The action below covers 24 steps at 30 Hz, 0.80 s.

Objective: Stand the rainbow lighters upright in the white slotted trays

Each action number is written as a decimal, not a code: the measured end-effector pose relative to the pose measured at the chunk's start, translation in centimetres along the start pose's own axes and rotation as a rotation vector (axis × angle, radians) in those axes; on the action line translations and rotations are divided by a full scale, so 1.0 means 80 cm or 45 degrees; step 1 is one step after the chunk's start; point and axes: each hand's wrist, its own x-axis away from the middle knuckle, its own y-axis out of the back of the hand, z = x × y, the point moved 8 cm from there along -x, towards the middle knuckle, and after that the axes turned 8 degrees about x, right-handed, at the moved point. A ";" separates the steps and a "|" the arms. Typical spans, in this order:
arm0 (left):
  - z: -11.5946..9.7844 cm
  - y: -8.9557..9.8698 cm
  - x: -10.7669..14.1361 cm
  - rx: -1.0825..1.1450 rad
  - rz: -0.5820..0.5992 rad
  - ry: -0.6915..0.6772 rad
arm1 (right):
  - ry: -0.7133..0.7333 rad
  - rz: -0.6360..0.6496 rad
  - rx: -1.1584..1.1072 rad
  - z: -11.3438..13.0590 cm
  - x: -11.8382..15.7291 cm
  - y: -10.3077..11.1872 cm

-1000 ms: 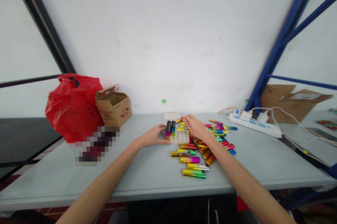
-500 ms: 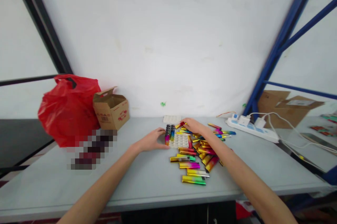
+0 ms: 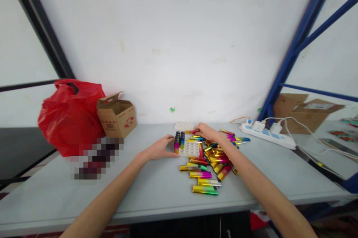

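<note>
A white tray with rows of round cups [image 3: 189, 149] lies on the table. Dark-topped lighters in shiny colours [image 3: 176, 145] stand upright in two rows at its left end. My left hand [image 3: 161, 147] grips that end, thumb at the near corner and fingers on the far side. Beyond the tray, my right hand [image 3: 206, 131] has its fingers closed on a red-and-gold lighter [image 3: 191, 132]; its fingertips are partly hidden. Loose metallic lighters [image 3: 219, 159] are heaped right of the tray, and several more [image 3: 205, 190] lie toward the near edge.
Another white tray [image 3: 184, 126] lies by the wall. A red plastic bag [image 3: 71, 119] and an open cardboard box [image 3: 117, 117] stand at the left. On the right are a power strip with plugs and cables [image 3: 268, 136], a blue frame post [image 3: 296, 44] and more cardboard [image 3: 307, 113].
My right hand has shifted slightly right, and the red-and-gold lighter at its fingertips now lies flatter. My left hand keeps its place at the tray. The view has moved a little.
</note>
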 end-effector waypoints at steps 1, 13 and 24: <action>0.000 0.000 0.000 -0.007 0.004 -0.003 | -0.003 -0.029 -0.007 0.001 0.000 0.001; -0.001 0.001 -0.001 0.006 -0.009 -0.006 | 0.031 -0.078 -0.146 0.042 -0.017 -0.007; -0.003 0.000 -0.002 0.028 0.010 -0.004 | -0.232 -0.478 -0.659 0.016 0.045 0.071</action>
